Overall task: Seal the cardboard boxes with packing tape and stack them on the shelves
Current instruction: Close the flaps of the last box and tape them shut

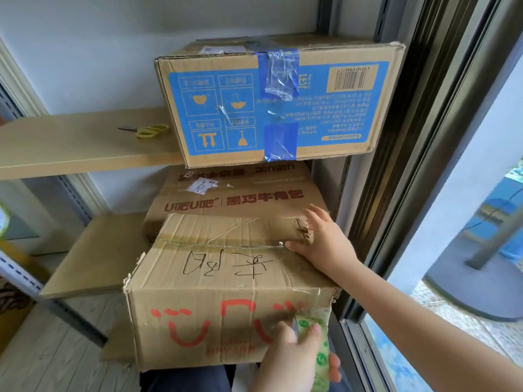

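A: Working left to right, we logged yellow-handled scissors [147,131] lying alone on the upper shelf [70,148], untouched. Just beside them, at the shelf's right end, sat the blue-printed box [271,100], already sealed with blue tape over its top and down its front. We counted that one as finished and shelved.

B: Agreed. Under it we noted a brown box with red lettering [235,193] on the lower shelf [96,256]; we could not tell whether its seam was taped.

A: Nearest to us, the box with handwritten marks [226,281] rested on our lap, its far edge against the brown box. A clear strip ran along its top seam, so we judged sealing under way, not complete.

B: Grip state: our left hand [294,355] curled round the tape roll [317,349], held against the box's front face at the lower right corner. Our right hand [319,239] lay on the torn right end of the top seam, fingers nearly straight, holding nothing.

A: Left to do, as we judged: finish this strip, cut it, shelve the box.
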Demonstrator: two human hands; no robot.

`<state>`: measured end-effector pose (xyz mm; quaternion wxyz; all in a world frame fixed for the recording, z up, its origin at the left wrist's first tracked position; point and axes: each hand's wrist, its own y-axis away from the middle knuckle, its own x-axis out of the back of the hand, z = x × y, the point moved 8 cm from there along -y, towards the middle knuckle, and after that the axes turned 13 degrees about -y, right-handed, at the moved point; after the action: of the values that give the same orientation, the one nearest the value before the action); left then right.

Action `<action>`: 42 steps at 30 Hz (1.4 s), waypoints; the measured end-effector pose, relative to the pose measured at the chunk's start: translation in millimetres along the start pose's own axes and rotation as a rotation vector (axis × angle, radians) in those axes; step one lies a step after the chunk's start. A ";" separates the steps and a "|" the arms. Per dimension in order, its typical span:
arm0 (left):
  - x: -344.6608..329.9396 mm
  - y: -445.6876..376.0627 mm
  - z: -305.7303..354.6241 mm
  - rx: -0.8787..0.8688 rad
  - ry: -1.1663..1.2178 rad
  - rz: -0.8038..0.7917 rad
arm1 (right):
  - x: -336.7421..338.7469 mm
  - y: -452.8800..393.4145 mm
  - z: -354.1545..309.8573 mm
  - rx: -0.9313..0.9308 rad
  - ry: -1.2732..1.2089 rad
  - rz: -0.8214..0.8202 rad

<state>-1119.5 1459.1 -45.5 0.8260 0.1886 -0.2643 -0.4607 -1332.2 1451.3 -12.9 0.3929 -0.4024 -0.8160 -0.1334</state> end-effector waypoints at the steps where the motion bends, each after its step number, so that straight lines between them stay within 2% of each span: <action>1: 4.6 1.5 -0.4 -0.023 -0.006 0.064 | 3.4 0.8 -7.5 0.070 0.036 0.021; 3: 1.6 -0.6 -4.5 0.008 -0.028 0.099 | 8.8 8.0 -31.0 0.294 0.151 0.038; 5: -10.0 -7.2 -12.8 0.016 0.065 0.039 | 6.7 23.0 -41.6 0.459 0.129 -0.111; 8: -18.1 -9.7 -20.6 -0.023 0.229 -0.049 | -10.9 58.3 -23.7 0.474 0.020 -0.517; 10: -22.3 -9.3 -19.9 -0.063 0.249 -0.089 | -17.5 75.9 -11.1 0.464 0.058 -0.583; 13: -26.7 -9.3 -17.6 -0.142 0.148 -0.120 | -15.2 88.1 -15.5 0.589 0.140 -0.458; 15: -27.2 -8.5 -17.8 -0.180 0.129 -0.125 | -13.8 95.0 -18.3 0.656 0.145 -0.460; 18: -29.0 -6.5 -11.8 -0.290 0.117 -0.120 | -14.3 92.9 -18.4 0.640 0.106 -0.509; 21: -20.7 -9.9 -7.5 -0.356 0.061 -0.034 | -16.7 87.1 -26.4 0.645 0.187 -0.425; 23: -13.9 -14.3 -11.6 -0.354 -0.031 0.016 | -21.7 86.9 -30.2 0.647 0.268 -0.383; 28: -7.9 -27.4 -27.4 -0.218 -0.145 0.163 | -28.5 89.5 -35.6 0.634 0.384 -0.338; 30: -8.1 -33.9 -21.1 -0.190 -0.253 0.159 | -26.9 91.8 -38.0 0.629 0.384 -0.331; 32: 3.6 -32.1 -11.0 -0.159 -0.483 0.110 | -20.6 94.3 -40.5 0.636 0.418 -0.304; 35: 41.0 -14.5 9.7 -0.224 -0.741 0.057 | -7.9 98.4 -57.9 0.711 0.480 -0.241; 38: 109.8 6.9 57.2 -0.338 -0.643 0.230 | 5.3 92.6 -110.9 0.803 0.339 -0.077; 42: 230.6 34.8 137.2 -0.553 -0.491 0.751 | 9.8 73.3 -219.5 0.921 0.098 0.161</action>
<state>-1079.8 1268.9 142.7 0.8668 -0.2577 -0.3681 -0.2164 -1162.8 1386.5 131.1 0.5777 -0.2411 -0.7371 0.2547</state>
